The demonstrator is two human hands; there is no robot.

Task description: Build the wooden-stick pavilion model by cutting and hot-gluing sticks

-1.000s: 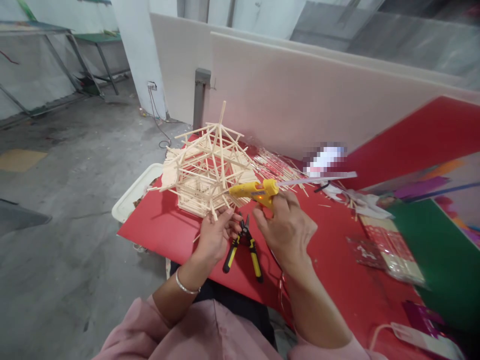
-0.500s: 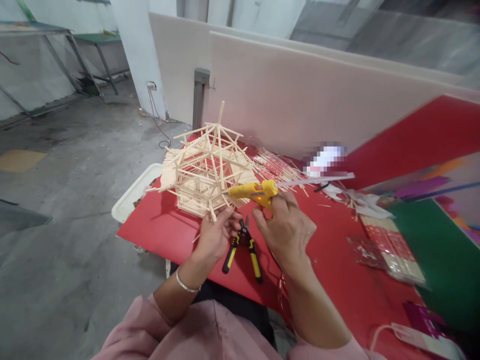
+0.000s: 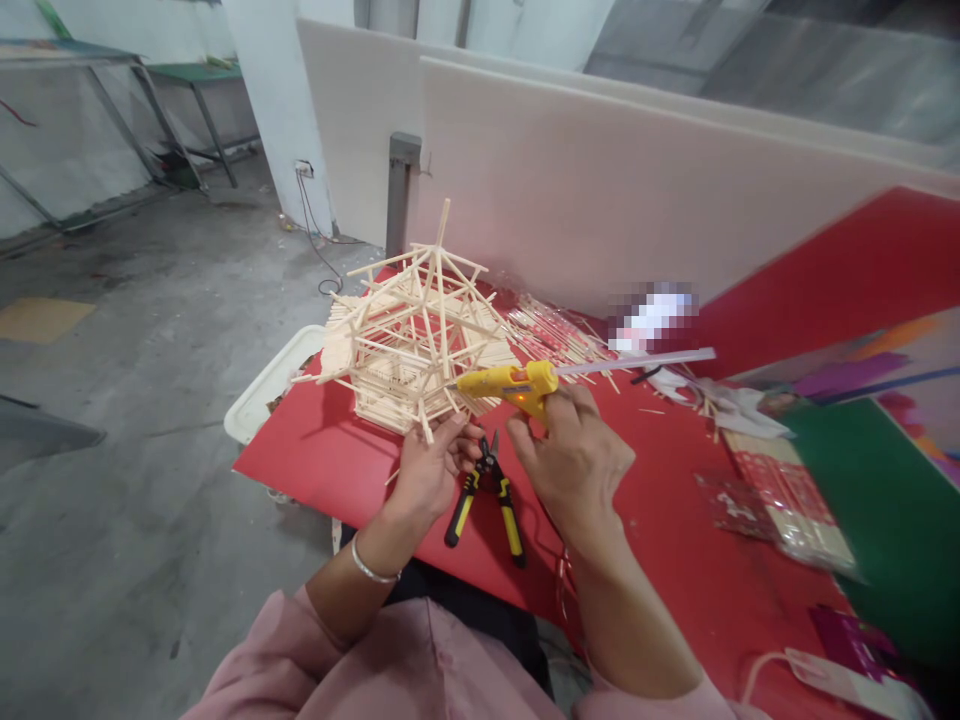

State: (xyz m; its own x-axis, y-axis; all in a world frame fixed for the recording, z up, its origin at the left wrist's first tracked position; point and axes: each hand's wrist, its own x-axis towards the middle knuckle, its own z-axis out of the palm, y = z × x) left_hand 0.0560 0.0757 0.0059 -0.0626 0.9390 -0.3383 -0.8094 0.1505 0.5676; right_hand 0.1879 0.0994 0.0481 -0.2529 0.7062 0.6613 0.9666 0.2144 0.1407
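Observation:
My right hand (image 3: 574,460) grips a yellow glue gun (image 3: 506,383) with a clear glue stick (image 3: 637,360) jutting out of its back; the nozzle points left at a house-shaped model of thin wooden sticks (image 3: 412,330). That model stands on the red table (image 3: 337,460). My left hand (image 3: 431,470) sits just below the model's near corner, fingertips pinched at a stick there. Black and yellow pliers (image 3: 484,495) lie on the table between my two hands.
A white tray (image 3: 266,385) sits at the table's left edge. Loose sticks (image 3: 555,340) lie behind the glue gun. Packets of sticks (image 3: 787,500) and green card (image 3: 885,510) are on the right. A white partition (image 3: 600,180) backs the table. Concrete floor lies to the left.

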